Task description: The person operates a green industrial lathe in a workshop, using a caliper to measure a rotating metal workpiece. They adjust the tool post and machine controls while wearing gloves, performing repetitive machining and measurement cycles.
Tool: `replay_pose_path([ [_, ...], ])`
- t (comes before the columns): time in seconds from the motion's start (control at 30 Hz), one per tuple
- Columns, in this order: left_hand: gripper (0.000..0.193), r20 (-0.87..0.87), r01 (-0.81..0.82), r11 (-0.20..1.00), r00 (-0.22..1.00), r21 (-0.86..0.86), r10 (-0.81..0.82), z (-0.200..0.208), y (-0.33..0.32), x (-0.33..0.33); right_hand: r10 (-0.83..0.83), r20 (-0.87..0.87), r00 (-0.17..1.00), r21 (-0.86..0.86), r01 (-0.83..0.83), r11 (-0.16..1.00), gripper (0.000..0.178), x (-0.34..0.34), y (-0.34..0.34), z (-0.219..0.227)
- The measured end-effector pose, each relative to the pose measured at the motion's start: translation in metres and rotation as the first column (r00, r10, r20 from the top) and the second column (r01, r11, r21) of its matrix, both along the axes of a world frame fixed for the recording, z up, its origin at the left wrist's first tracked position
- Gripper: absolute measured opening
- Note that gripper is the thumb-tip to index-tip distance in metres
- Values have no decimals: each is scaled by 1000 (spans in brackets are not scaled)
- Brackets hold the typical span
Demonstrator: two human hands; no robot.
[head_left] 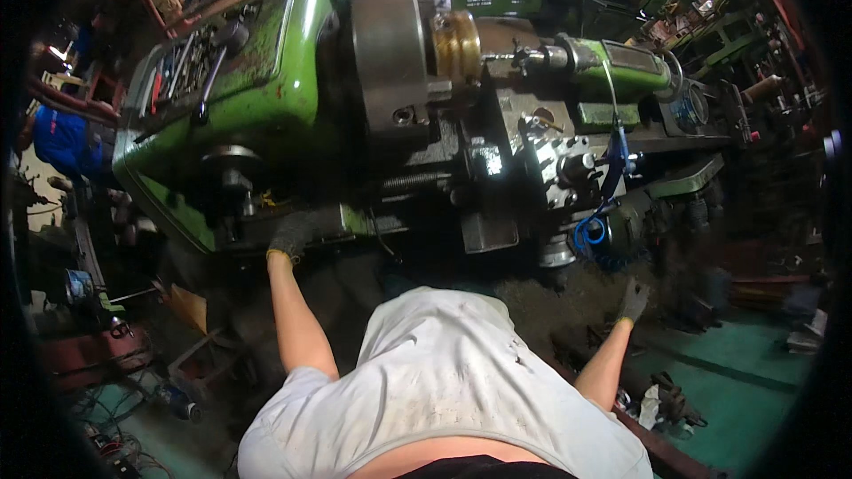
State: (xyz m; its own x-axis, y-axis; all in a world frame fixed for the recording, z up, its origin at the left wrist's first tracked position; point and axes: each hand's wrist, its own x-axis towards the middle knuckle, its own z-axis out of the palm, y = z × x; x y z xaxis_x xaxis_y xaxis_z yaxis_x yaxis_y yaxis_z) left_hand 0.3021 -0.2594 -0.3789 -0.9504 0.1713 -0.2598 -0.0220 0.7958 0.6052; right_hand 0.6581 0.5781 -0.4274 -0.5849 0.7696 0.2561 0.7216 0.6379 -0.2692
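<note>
A large green lathe stretches across in front of me. My left hand (291, 234), in a dark grey knitted glove, is at the lower front of the green headstock (266, 106); its fingers blend into the dark metal. Out to the right, away from the machine, my gloved right hand (633, 300) has its fingers stretched out and nothing visible in it. The big round chuck (389, 53) faces a brass-coloured grooved ring (456, 46). Behind that ring, the tailstock (621, 69) points its spindle at it. A tool post (568, 164) stands on the carriage.
Several wrenches and a red-handled tool lie in a tray (182, 71) on the headstock. A blue air gun (617, 160) with a coiled blue hose (589, 231) hangs by the carriage. Metal parts (670, 404) and cables (115, 426) lie on the green floor (728, 399).
</note>
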Motion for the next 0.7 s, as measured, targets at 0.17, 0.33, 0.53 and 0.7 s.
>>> replay_pose_path([
  [0.17, 35, -222, -130, 982, 962, 134, 158, 199, 127, -48, 160, -423, 892, -142, -240, 960, 42, -271, 68, 50],
  [0.33, 69, -561, -154, 988, 820, -31, 110, 263, 225, -130, 363, -262, 894, 183, -323, 928, 59, -447, 150, 154],
  [0.53, 94, -571, -314, 903, 815, -293, 98, 273, 263, -239, 201, 39, 979, 299, -204, 932, 80, -573, 250, 178],
  [0.7, 75, -484, -218, 947, 871, -234, 81, 249, 242, -303, 226, -97, 969, 191, -205, 960, 64, -615, 313, 130],
])
